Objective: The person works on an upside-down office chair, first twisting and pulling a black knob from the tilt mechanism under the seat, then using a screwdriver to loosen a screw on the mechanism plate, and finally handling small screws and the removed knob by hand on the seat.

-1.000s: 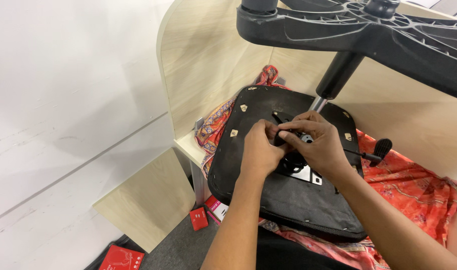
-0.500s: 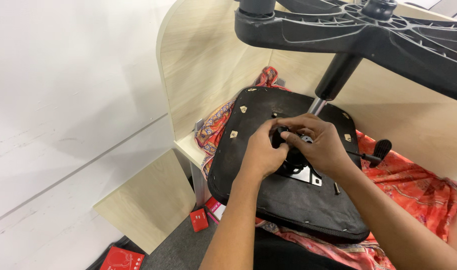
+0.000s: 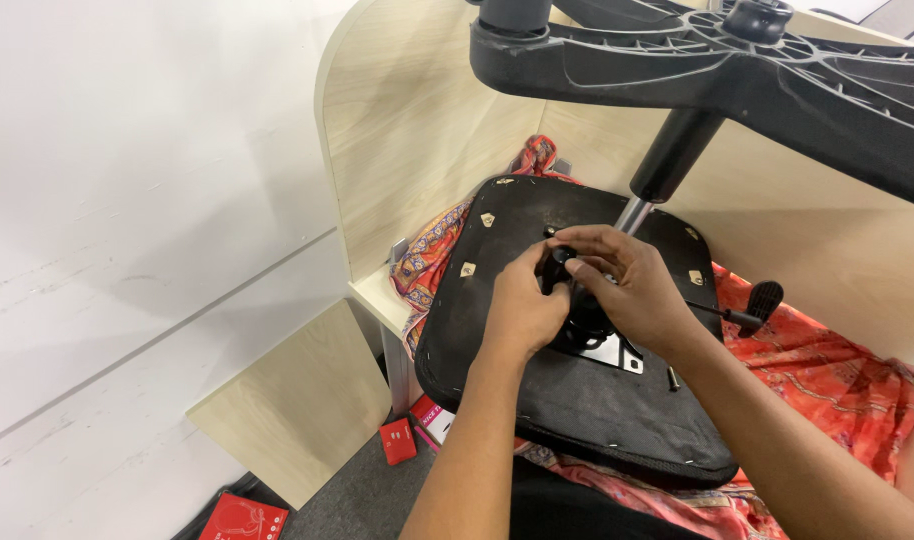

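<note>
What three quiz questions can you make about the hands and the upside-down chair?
1. True or false: both hands meet at the black mechanism in the middle of the seat underside.
2. What lies under the seat? A) a patterned red-orange cloth B) a blue towel C) a newspaper
3. Fill in: the black wheel base sticks up ____ the seat.

Key:
1. True; the left hand and right hand touch there.
2. A
3. above
</note>
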